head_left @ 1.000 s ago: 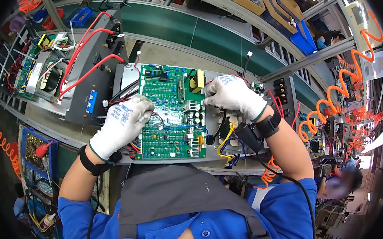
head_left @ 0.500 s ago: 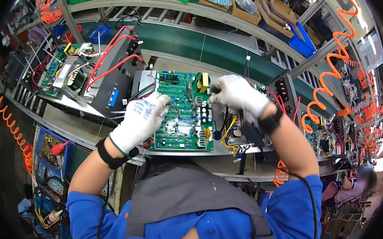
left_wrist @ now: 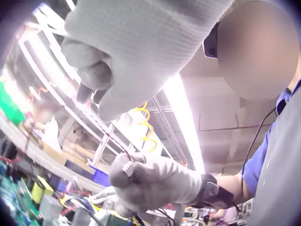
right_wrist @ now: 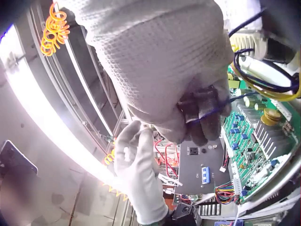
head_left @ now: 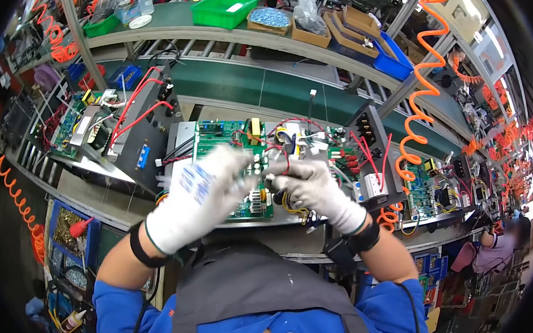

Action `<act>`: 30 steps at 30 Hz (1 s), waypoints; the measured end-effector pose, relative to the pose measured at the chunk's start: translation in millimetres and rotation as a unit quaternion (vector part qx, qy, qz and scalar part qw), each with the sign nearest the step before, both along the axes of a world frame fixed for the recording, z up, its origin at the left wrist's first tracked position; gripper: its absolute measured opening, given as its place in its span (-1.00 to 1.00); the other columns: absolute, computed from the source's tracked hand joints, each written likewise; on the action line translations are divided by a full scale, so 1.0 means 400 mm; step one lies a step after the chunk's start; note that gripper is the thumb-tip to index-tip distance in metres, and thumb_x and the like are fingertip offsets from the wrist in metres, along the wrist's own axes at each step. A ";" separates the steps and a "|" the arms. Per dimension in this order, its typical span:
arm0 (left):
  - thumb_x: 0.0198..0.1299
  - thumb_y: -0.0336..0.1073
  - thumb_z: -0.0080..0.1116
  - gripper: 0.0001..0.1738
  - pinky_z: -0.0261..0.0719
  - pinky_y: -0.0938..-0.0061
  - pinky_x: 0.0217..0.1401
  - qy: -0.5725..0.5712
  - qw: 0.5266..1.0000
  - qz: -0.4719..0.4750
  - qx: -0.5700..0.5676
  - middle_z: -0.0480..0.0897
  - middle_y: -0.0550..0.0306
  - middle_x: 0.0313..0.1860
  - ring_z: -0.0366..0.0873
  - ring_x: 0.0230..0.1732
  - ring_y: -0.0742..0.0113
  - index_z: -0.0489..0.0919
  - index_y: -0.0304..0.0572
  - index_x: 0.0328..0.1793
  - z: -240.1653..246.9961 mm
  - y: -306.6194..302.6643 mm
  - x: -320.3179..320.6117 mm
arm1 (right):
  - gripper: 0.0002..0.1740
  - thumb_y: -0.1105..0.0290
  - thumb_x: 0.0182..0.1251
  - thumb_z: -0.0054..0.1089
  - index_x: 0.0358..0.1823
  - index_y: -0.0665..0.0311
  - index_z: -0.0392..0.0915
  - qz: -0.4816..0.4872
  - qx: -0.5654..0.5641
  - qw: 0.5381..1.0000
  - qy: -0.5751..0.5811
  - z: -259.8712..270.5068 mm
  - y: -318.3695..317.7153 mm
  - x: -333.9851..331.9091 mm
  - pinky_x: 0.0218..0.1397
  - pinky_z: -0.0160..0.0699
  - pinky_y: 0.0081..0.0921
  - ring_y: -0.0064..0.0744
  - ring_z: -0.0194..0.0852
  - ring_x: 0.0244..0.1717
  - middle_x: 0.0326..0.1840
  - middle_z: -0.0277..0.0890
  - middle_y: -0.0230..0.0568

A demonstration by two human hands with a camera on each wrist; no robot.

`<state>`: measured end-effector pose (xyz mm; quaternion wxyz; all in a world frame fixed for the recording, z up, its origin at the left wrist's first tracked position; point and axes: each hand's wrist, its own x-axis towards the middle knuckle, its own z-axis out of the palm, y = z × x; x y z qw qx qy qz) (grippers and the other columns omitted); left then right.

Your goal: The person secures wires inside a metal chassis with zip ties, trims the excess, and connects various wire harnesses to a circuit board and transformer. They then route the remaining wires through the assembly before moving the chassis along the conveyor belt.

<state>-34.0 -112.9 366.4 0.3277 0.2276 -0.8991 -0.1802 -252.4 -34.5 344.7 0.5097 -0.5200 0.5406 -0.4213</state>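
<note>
Both gloved hands are raised over a green circuit board (head_left: 209, 135). The left hand (head_left: 205, 193), blurred in the head view, pinches a thin red-and-black twisted wire (left_wrist: 109, 135) in the left wrist view. This wire runs to the right hand (head_left: 321, 193), whose curled fingers hold its other part by a small white connector (left_wrist: 128, 168). In the right wrist view a dark blue wire (right_wrist: 218, 109) passes at the right hand's (right_wrist: 155, 66) curled fingers; whether they grip it, I cannot tell. The left hand (right_wrist: 141, 181) is close to the right fingertips there.
A grey chassis with red cables (head_left: 141, 128) stands left of the board, another dark panel (head_left: 375, 144) right. Behind are a green conveyor (head_left: 223, 85) and a shelf with a green bin (head_left: 225, 10) and a blue bin (head_left: 392, 60). Orange coiled hoses (head_left: 420, 85) hang at the right.
The hands have come together over the board: the left moved right, the right moved down and left. The twisted wire is now stretched between them. The head view has shifted, showing more of the shelf.
</note>
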 end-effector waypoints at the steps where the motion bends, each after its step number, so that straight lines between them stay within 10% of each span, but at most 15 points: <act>1: 0.13 -0.30 0.29 -0.67 0.58 0.33 -0.26 -0.020 0.999 -0.013 0.029 0.62 -0.01 -0.26 0.63 -0.29 0.04 0.57 -0.20 0.02 -0.011 0.021 -0.004 | -0.75 0.37 0.34 0.25 -0.01 0.33 0.63 -0.022 -0.063 0.996 0.060 -0.023 0.022 0.016 -0.08 0.51 -0.57 -0.60 0.53 -0.20 -0.30 0.60 -0.35; 6: 0.18 -0.32 0.20 -0.75 0.59 0.30 -0.25 -0.120 0.990 -0.047 0.052 0.62 0.02 -0.26 0.64 -0.29 0.05 0.58 -0.16 -0.01 -0.091 0.062 -0.034 | -0.84 0.40 0.32 0.26 -0.14 0.28 0.64 -0.035 -0.050 0.996 0.058 -0.086 0.058 0.027 -0.30 0.41 -0.54 -0.59 0.44 -0.35 -0.38 0.55 -0.40; 8: 0.18 -0.33 0.19 -0.76 0.59 0.28 -0.25 -0.125 0.989 -0.050 0.054 0.63 0.01 -0.28 0.64 -0.30 0.03 0.57 -0.17 -0.03 -0.101 0.061 -0.035 | -0.80 0.36 0.25 0.30 -0.19 0.34 0.60 0.056 -0.177 0.930 0.318 -0.078 0.042 0.013 -0.26 0.45 -0.36 -0.27 0.53 -0.34 -0.37 0.57 -0.17; 12: 0.18 -0.34 0.16 -0.82 0.58 0.23 -0.26 -0.005 0.998 -0.002 0.069 0.63 0.01 -0.36 0.63 -0.31 0.00 0.59 -0.20 -0.11 -0.125 0.035 -0.032 | -0.63 0.29 0.08 0.36 -0.08 0.24 0.56 -0.154 -0.354 0.826 0.412 -0.029 0.048 0.053 0.09 0.40 -0.16 -0.05 0.50 -0.03 -0.09 0.57 -0.11; 16: 0.14 -0.32 0.19 -0.83 0.52 0.23 -0.33 -0.105 0.983 -0.020 0.148 0.63 -0.07 -0.39 0.63 -0.37 -0.01 0.60 -0.25 -0.20 -0.070 0.044 -0.029 | -0.53 0.36 0.11 0.30 0.09 0.21 0.49 0.020 -0.362 0.799 0.480 -0.008 0.050 0.064 0.34 0.19 -0.03 -0.04 0.38 0.23 0.12 0.49 -0.07; 25: 0.21 -0.18 0.16 -0.70 0.56 0.23 -0.19 -0.007 0.977 -0.104 0.184 0.64 -0.12 -0.33 0.65 -0.22 -0.03 0.61 -0.22 -0.05 -0.043 0.039 -0.068 | -0.75 0.46 0.18 0.23 -0.08 0.21 0.60 -0.020 -0.323 0.907 0.269 -0.040 0.049 0.012 0.22 0.35 -0.19 -0.05 0.45 0.14 -0.02 0.55 -0.13; 30: 0.13 -0.23 0.29 -0.51 0.58 0.18 -0.11 -0.034 0.987 -0.088 0.130 0.68 -0.09 -0.25 0.66 -0.16 -0.03 0.50 -0.28 0.16 -0.100 0.015 -0.080 | -0.81 0.42 0.44 0.11 -0.01 0.32 0.54 -0.099 -0.066 0.989 -0.089 -0.065 0.094 0.004 0.04 0.48 -0.55 -0.56 0.51 -0.08 -0.14 0.60 -0.33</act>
